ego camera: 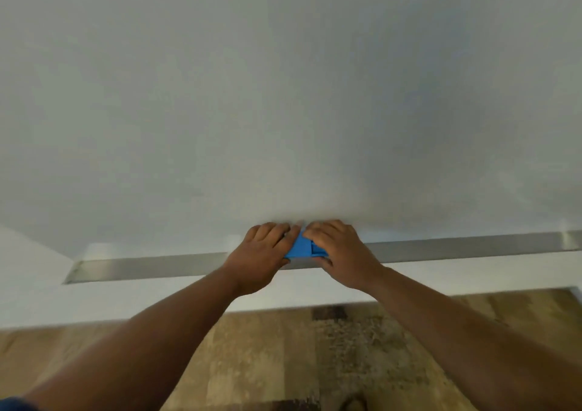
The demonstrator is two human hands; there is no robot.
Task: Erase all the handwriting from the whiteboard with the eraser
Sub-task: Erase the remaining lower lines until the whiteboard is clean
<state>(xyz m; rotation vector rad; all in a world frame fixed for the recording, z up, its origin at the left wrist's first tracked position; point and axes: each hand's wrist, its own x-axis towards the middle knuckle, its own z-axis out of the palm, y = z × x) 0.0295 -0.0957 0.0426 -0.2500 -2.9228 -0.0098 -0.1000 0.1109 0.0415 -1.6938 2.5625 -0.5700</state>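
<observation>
The whiteboard point(283, 95) fills the upper part of the view, and I see no handwriting on the visible surface. A blue eraser point(300, 248) sits at the board's bottom edge, over the metal tray point(456, 246). My left hand point(259, 253) grips its left side. My right hand point(338, 250) covers its right side with fingers curled over the top. Most of the eraser is hidden between the two hands.
The silver marker tray runs left to right along the board's lower edge. Below it are a white wall strip point(126, 303) and a wood-pattern floor point(283, 347). The frame is slightly blurred.
</observation>
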